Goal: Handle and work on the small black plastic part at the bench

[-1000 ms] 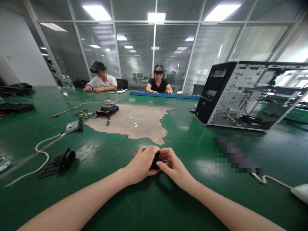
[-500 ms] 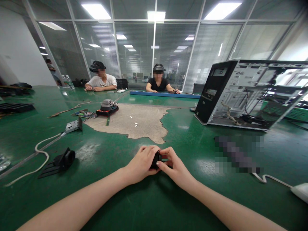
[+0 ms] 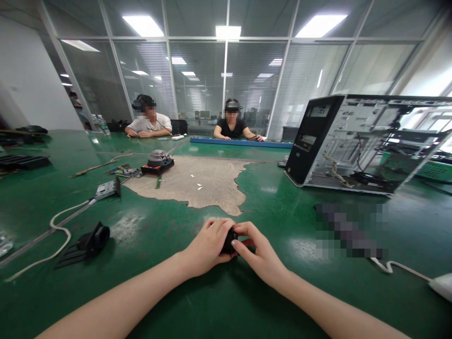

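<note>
A small black object [image 3: 230, 242] sits between my two hands just above the green tabletop, at the middle of the view; most of it is covered, so its kind does not show. My left hand [image 3: 208, 247] wraps over it from the left, fingers curled across its top and thumb below. From the right, my right hand [image 3: 259, 252] grips its edge with thumb and fingertips. Off to the left lies a black plastic part [image 3: 92, 238] with a round ring and flat slats.
An opened computer case [image 3: 310, 141] stands at right, near a pixelated long item [image 3: 348, 230] and white cable [image 3: 390, 266]. A bare brown patch [image 3: 212, 181] marks the green table. Left are a metal bracket [image 3: 108, 188] and a domed grey part [image 3: 158, 158]. Two people sit across.
The view has tipped slightly upward, so the table and things sit a little lower. Both hands keep their hold on the black object, with the right fingers shifted slightly.
</note>
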The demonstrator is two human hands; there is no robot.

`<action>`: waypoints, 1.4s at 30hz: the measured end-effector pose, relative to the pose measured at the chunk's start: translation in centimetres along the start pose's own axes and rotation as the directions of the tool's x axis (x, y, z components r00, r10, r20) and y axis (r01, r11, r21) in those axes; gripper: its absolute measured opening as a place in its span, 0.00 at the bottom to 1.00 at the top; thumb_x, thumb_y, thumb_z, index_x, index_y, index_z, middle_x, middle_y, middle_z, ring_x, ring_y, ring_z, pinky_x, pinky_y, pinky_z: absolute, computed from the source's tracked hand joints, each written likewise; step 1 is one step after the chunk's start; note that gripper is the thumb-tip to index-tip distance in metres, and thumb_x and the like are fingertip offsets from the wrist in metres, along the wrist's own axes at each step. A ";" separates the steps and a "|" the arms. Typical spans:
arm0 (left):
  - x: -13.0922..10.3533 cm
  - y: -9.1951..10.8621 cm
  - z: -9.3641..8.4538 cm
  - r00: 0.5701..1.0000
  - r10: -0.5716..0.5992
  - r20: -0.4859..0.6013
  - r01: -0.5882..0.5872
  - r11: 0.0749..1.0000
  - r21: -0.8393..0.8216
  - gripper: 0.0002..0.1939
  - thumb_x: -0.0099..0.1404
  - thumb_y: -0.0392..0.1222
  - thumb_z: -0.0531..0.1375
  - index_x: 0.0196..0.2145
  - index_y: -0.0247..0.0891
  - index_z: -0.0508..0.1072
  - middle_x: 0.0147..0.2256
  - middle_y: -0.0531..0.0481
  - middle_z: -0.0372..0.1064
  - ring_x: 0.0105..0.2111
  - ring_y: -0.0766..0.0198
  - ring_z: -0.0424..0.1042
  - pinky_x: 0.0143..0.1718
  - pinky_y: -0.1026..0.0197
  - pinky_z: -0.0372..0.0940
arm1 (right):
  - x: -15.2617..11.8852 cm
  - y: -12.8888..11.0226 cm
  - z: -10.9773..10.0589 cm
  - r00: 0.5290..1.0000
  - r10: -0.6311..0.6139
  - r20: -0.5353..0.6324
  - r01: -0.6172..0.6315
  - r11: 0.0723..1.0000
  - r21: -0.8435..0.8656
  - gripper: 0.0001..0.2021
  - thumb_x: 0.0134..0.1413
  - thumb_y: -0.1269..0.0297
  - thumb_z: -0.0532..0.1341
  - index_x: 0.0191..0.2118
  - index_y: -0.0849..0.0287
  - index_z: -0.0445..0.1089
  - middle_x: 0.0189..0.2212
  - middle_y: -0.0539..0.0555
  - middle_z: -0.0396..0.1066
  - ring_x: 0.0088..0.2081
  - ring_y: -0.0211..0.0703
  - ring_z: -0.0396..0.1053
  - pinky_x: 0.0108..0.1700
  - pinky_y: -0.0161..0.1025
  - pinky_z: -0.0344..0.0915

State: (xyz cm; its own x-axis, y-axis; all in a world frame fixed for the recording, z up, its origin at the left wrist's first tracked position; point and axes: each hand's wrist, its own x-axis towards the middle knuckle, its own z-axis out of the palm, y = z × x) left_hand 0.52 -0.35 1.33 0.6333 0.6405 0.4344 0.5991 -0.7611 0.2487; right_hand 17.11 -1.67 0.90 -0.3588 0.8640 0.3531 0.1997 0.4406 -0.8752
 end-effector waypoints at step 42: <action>0.0 0.0 0.2 0.999 -0.027 -0.023 0.028 1.000 0.006 0.30 0.51 0.38 0.61 0.49 0.39 0.52 0.46 0.46 0.60 0.45 0.56 0.61 0.45 0.54 0.56 | 0.5 0.3 -0.5 0.977 0.183 -0.112 -0.170 0.979 0.114 0.10 0.44 0.63 0.61 0.32 0.59 0.61 0.30 0.50 0.66 0.34 0.40 0.67 0.39 0.39 0.65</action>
State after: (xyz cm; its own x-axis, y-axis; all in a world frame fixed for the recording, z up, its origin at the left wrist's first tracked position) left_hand 0.61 -0.33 1.18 0.6051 0.6586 0.4473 0.6191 -0.7425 0.2557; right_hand 17.47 -0.95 1.03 -0.2119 0.9518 0.2216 0.1529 0.2563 -0.9544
